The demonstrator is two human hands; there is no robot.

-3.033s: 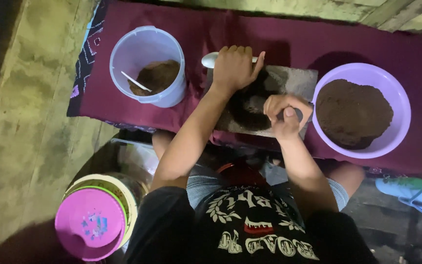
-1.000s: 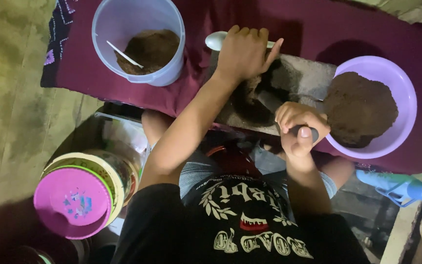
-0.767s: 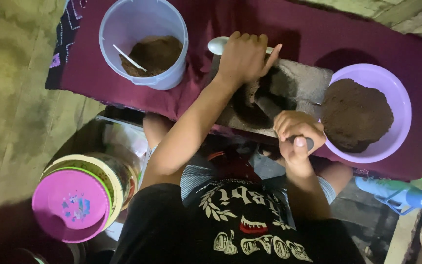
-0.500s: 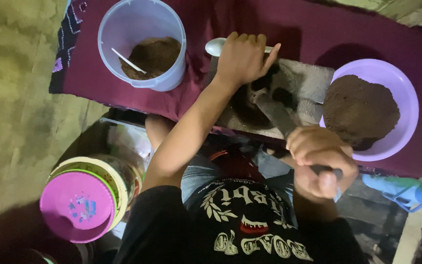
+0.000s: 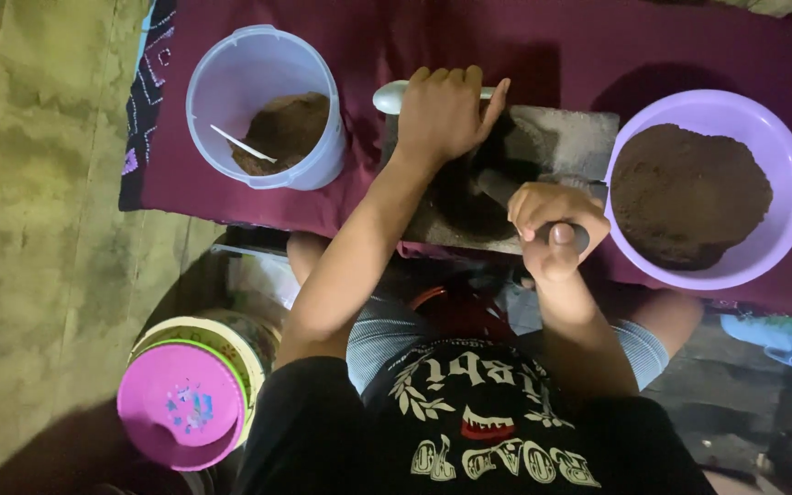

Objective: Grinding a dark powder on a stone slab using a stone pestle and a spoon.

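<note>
Pestle (image 5: 506,191) slants from the right hand (image 5: 556,225), fingers wrapped around its handle, up-left onto the stone slab (image 5: 570,137); left hand (image 5: 442,115) presses flat, fingers spread, just beyond its head.

- Left hand (image 5: 446,115): palm down, fingers together and curled forward, thumb splayed to the side, pressing flat.
- Left forearm long, stretched out diagonally, elbow bent near the torso.
- Right hand (image 5: 556,225): tight fist, knuckles up, thumb tip pointing back toward the body.
- Right forearm short, near vertical, close to the chest.
</note>
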